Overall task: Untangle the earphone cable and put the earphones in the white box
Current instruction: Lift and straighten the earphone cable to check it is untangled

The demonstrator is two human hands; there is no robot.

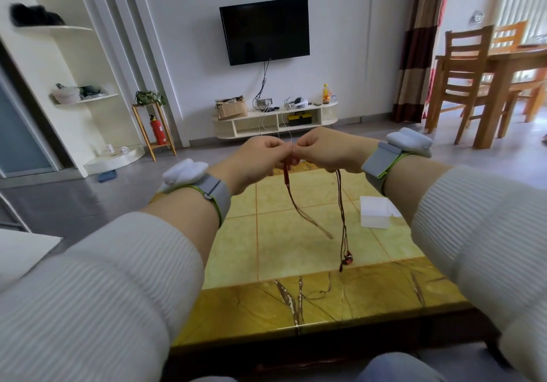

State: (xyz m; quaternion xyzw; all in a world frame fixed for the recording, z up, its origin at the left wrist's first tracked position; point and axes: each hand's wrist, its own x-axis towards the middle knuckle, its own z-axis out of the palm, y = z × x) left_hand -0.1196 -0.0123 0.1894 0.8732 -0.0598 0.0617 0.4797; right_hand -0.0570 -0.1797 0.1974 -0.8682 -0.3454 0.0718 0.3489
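- While both hands are raised together, the left hand [260, 159] and right hand [325, 151] are pinching the earphone cable [340, 204], untangling it.
- Strands are hanging below them (earbuds [347, 259] lowest); next, probably easing them apart before the white box [375, 213].

Both hands raised over yellow surface [296, 233], fingertips meeting; left hand [257, 162] and right hand [328, 151] each pinch dark cable [342, 216]. Two strands hang down, earbuds [347, 259] dangling at the right one's end. White box [375, 213] on surface, right of cable.
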